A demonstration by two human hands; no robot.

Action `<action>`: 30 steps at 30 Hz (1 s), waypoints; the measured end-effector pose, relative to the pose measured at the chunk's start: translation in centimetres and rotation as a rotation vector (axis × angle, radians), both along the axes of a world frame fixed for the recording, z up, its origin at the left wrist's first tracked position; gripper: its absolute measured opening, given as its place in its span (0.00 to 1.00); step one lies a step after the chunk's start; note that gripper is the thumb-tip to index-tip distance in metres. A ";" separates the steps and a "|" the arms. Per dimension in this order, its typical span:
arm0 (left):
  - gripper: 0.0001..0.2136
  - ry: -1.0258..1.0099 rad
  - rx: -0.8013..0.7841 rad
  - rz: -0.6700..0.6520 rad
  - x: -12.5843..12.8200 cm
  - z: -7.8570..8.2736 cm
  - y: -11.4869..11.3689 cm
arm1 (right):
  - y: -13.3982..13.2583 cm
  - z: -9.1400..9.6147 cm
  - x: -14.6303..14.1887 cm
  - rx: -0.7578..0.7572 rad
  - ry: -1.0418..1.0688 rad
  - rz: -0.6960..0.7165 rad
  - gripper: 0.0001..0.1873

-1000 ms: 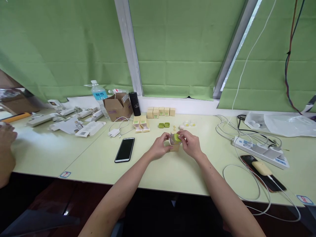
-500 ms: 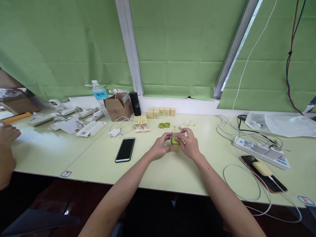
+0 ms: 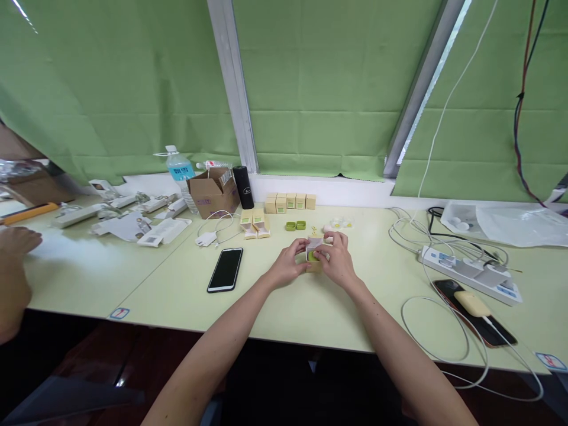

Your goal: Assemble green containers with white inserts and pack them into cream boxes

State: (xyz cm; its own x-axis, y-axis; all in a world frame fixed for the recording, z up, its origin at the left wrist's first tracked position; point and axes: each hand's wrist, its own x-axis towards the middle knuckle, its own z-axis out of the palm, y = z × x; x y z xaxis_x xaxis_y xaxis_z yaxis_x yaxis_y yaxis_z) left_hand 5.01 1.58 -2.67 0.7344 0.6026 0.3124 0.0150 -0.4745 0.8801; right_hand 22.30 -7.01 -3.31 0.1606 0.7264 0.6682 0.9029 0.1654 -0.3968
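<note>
My left hand (image 3: 287, 265) is closed around the left side of a small open cardboard box (image 3: 314, 268), which stands on the table with its pale flap up. Inside the opening sits a small yellow-green case (image 3: 311, 256), partly covered by fingers. My right hand (image 3: 339, 260) pinches this case from the right, its other fingers curled at the back of the box. Just behind lie an open green two-part case (image 3: 295, 225), tiny yellow pieces (image 3: 314, 229) and a clear blister tray (image 3: 341, 223) with white and yellow parts.
Several small boxes (image 3: 290, 202) line the wall, and opened ones (image 3: 255, 223) lie nearer. A phone (image 3: 225, 270) is at left, a power strip (image 3: 468, 274) with cables at right. A carton (image 3: 213, 192) and bottle (image 3: 180, 168) stand behind. Another person's hand (image 3: 20, 239) is far left.
The yellow-green case has gone lower into the box, with my right hand's fingers following it down. My left hand stays on the box. The other person's hand has shifted slightly.
</note>
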 end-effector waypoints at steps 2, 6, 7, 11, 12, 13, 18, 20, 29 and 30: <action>0.26 -0.011 -0.013 -0.002 0.0 -0.1 0.0 | 0.0 0.1 0.0 -0.009 0.049 0.013 0.09; 0.27 -0.031 -0.046 -0.004 0.1 -0.3 0.2 | -0.1 0.8 0.4 0.079 0.230 0.032 0.09; 0.27 -0.033 -0.051 -0.007 0.1 -0.4 0.3 | -0.1 1.0 0.6 0.111 0.297 0.039 0.10; 0.28 -0.035 -0.030 0.002 0.1 -0.5 0.5 | 0.0 1.2 1.1 0.136 0.564 0.040 0.07; 0.29 -0.037 -0.018 0.004 0.1 -0.4 0.6 | 0.1 1.2 1.2 0.125 0.615 0.037 0.07; 0.29 -0.038 -0.008 0.003 0.0 -0.4 0.6 | 0.3 1.0 1.2 0.113 0.659 0.037 0.08; 0.28 -0.065 0.002 -0.021 -0.2 0.0 0.4 | 1.1 -0.2 1.6 0.048 0.771 0.086 0.19; 0.25 -0.082 -0.025 -0.041 -0.3 0.0 0.4 | 1.4 -0.6 1.8 0.017 0.777 0.116 0.20; 0.14 -0.160 -0.168 0.023 0.5 -0.8 0.7 | 1.5 -0.9 1.3 -0.070 0.785 0.157 0.19; 0.15 -0.162 -0.163 0.033 0.5 -0.8 0.7 | 1.4 -0.8 1.1 -0.082 0.790 0.167 0.19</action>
